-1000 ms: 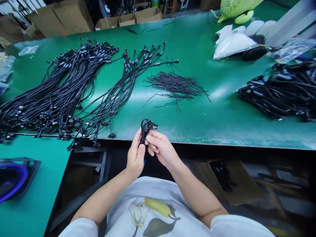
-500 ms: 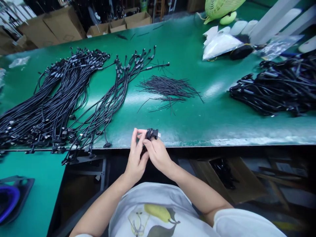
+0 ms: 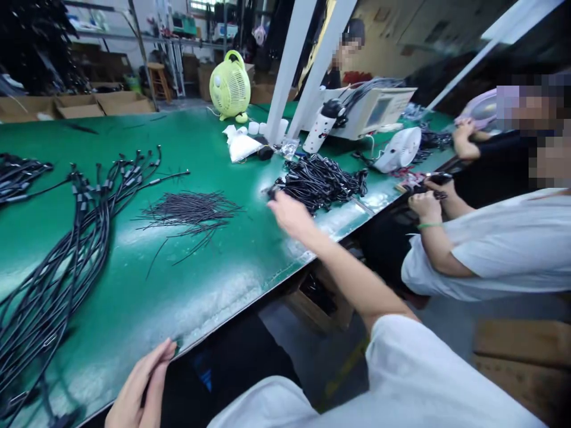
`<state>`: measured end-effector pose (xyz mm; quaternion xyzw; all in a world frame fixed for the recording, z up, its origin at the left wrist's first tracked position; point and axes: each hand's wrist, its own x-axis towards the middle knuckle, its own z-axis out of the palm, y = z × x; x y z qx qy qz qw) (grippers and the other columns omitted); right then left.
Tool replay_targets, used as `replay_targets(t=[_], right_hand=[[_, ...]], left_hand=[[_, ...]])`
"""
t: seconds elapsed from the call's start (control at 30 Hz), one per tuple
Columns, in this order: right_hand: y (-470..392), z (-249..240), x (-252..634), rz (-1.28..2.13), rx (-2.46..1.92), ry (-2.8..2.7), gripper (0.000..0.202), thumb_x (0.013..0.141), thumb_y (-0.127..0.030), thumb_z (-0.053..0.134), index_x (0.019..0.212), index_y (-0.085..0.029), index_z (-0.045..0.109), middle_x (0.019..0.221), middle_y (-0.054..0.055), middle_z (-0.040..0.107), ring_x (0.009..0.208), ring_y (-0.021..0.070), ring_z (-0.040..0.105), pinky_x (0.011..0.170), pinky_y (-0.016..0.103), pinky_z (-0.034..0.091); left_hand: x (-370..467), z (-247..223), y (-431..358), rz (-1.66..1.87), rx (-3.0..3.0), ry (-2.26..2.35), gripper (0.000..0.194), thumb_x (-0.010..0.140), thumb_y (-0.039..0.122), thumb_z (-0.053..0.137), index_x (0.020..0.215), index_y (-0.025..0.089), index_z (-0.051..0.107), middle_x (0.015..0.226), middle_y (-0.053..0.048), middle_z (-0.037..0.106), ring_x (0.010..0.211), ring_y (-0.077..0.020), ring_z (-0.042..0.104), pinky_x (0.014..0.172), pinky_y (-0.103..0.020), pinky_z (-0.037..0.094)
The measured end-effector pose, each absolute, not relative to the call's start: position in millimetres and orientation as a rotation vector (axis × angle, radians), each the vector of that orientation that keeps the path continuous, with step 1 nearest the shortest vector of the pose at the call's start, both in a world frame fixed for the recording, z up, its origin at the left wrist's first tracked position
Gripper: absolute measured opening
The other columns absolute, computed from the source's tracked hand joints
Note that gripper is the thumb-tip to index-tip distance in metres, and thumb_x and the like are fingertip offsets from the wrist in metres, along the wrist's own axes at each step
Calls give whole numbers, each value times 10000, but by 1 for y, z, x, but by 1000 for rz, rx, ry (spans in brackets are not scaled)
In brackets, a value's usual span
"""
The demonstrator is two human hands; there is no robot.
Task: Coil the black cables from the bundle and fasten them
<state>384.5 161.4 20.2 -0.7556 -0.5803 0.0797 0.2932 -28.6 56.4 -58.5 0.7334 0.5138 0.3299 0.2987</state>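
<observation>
My right hand (image 3: 292,217) reaches over the table at the left end of a heap of coiled black cables (image 3: 325,178). Its fingers close on a small bundled black cable (image 3: 271,194), of which only the dark end shows. At the table's front edge, low in the view, my left hand (image 3: 145,380) has its fingers stretched out, with nothing visible in them. Between the hands and the far side lies a loose pile of thin black ties (image 3: 191,209). Long black cables with grey sleeves (image 3: 89,238) lie to the left.
A green fan (image 3: 231,88), a white plastic bag (image 3: 243,146) and a spotted bottle (image 3: 319,128) stand beyond the cable heap, near grey posts (image 3: 289,71). Co-workers sit on the right, one with hands (image 3: 430,202) at the table edge. An open carton (image 3: 321,297) is below.
My hands have parted. The right has carried the bundled cable to the heap on the right, while the left stays by the table edge. The view has swung right, bringing co-workers into sight.
</observation>
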Motion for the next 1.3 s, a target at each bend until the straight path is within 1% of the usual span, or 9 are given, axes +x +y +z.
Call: replay_targets(t=[0.1, 0.4, 0.47, 0.57, 0.67, 0.9, 1.03, 1.2, 1.3], right_hand=[[191, 34, 473, -485, -2285, -1422, 320, 935, -353, 513, 1126, -101, 558, 1126, 198, 578, 898, 216, 539, 746, 327, 393], [189, 30, 491, -704, -2259, -1359, 600, 929, -467, 488, 1288, 13, 525, 1254, 332, 517, 1150, 353, 472, 988, 532, 268], [173, 25, 452, -642, -2123, -1464, 592, 937, -502, 421, 1334, -78, 531, 1311, 294, 504, 1220, 381, 448, 986, 564, 298], [162, 7, 394, -409, -1749, -1789, 432, 923, -514, 396, 1341, -467, 498, 1244, 135, 602, 1187, 319, 533, 936, 528, 411], [166, -15, 329, -52, -1385, -2128, 399, 896, -494, 431, 1280, -594, 477, 1098, 90, 657, 993, 327, 633, 818, 537, 493], [197, -12, 156, 190, -755, -2678, 407, 943, -165, 374, 1312, -217, 539, 1299, 124, 573, 1028, 228, 627, 810, 400, 542], [256, -7, 79, -74, -714, -2852, 492, 897, -29, 350, 1342, -182, 496, 1383, 136, 493, 1005, 203, 592, 788, 335, 488], [329, -3, 32, -223, -816, -2939, 245, 908, -81, 424, 972, -121, 657, 1044, 150, 619, 877, 198, 569, 729, 294, 424], [348, 13, 29, -318, -874, -2852, 287, 923, -72, 375, 1063, -116, 622, 1109, 157, 594, 886, 198, 554, 753, 298, 409]], left_hand=[[-28, -60, 56, 869, 1986, 1363, 261, 887, 325, 541, 1122, 314, 656, 1085, 15, 739, 967, -216, 710, 860, -299, 581], [-57, -57, 57, 945, 2028, 1583, 297, 897, 328, 535, 1174, 286, 632, 1155, -21, 695, 1029, -237, 661, 968, -346, 497], [-72, -48, 52, 1034, 2021, 1793, 318, 903, 317, 531, 1202, 250, 618, 1180, -68, 669, 1064, -260, 629, 1023, -402, 442], [-92, -34, 50, 1088, 2153, 2024, 345, 913, 278, 524, 1250, 235, 588, 1156, -104, 666, 1080, -269, 612, 994, -425, 450], [-109, -30, 54, 932, 2283, 2193, 443, 904, 307, 561, 1337, 225, 518, 1286, -140, 604, 1192, -295, 555, 1036, -454, 406], [-128, -36, 68, 736, 2301, 2281, 547, 928, 369, 517, 1418, 143, 425, 1407, -196, 515, 1354, -350, 414, 1119, -548, 261], [-137, -36, 88, 717, 2361, 2171, 384, 947, 293, 471, 1309, 190, 549, 1334, -157, 590, 1272, -317, 509, 1124, -562, 242], [-149, -36, 148, 746, 2358, 2134, 289, 944, 209, 425, 1132, 168, 640, 1264, -165, 627, 1175, -295, 571, 1116, -606, 226], [-146, -19, 173, 878, 2321, 2072, 221, 917, 179, 448, 945, 163, 667, 1224, -164, 641, 1158, -306, 562, 1108, -620, 222]])
